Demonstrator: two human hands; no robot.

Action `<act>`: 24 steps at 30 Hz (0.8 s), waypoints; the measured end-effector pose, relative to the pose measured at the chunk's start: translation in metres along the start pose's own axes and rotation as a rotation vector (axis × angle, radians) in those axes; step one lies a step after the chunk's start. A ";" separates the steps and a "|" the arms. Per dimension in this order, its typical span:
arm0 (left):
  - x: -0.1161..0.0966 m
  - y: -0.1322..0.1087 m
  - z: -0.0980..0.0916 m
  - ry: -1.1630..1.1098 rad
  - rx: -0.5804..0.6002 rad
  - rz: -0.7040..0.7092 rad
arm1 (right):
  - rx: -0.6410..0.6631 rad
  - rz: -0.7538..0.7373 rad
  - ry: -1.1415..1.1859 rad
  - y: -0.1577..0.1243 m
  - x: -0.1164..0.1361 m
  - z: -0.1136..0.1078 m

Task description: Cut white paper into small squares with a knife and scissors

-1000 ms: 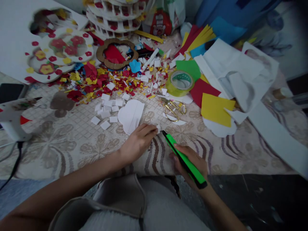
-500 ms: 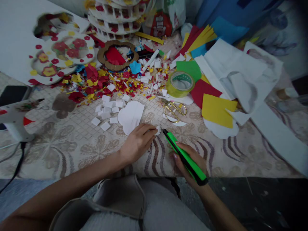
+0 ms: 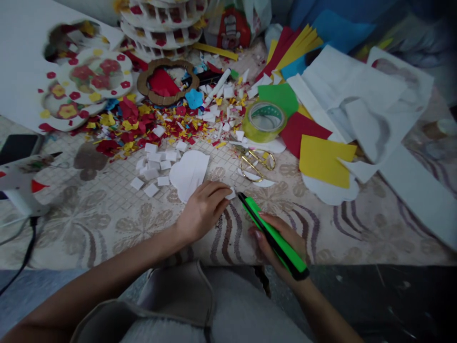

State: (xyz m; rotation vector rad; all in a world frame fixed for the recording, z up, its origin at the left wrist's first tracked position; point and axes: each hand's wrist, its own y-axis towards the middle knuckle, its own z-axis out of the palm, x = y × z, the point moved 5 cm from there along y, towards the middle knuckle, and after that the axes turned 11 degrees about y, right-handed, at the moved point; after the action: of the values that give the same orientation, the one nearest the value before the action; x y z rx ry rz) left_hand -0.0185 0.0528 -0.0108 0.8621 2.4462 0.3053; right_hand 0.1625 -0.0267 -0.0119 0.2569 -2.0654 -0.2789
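My left hand (image 3: 202, 209) rests on the patterned cloth, its fingers pinched on a small white foam piece (image 3: 231, 194). My right hand (image 3: 280, 240) is closed round a green utility knife (image 3: 273, 236), whose black tip points at that piece and nearly touches it. Just beyond my left hand lies a white cloud-shaped foam cutout (image 3: 189, 174), with several small white foam squares (image 3: 155, 164) to its left.
Gold scissors (image 3: 255, 162) and a yellow-green tape roll (image 3: 264, 121) lie ahead. Red and yellow scraps (image 3: 150, 124), decorated white flower boards (image 3: 85, 81), coloured sheets (image 3: 323, 162), white foam offcuts (image 3: 360, 105) and a glue gun (image 3: 17, 183) at left surround the spot.
Both hands stay almost in place, still holding the piece and the knife. The view has shifted slightly down and to the right.
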 end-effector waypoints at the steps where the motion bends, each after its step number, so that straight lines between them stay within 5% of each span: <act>1: 0.000 0.000 0.000 0.002 -0.002 0.002 | 0.001 -0.004 0.004 0.000 0.000 0.000; 24: 0.001 0.001 0.001 -0.011 0.001 -0.031 | -0.005 -0.007 0.061 0.001 0.001 -0.002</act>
State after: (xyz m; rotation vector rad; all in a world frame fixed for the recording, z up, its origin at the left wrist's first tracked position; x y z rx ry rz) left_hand -0.0179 0.0543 -0.0113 0.8229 2.4478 0.2872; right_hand 0.1637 -0.0267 -0.0098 0.2669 -2.0039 -0.2773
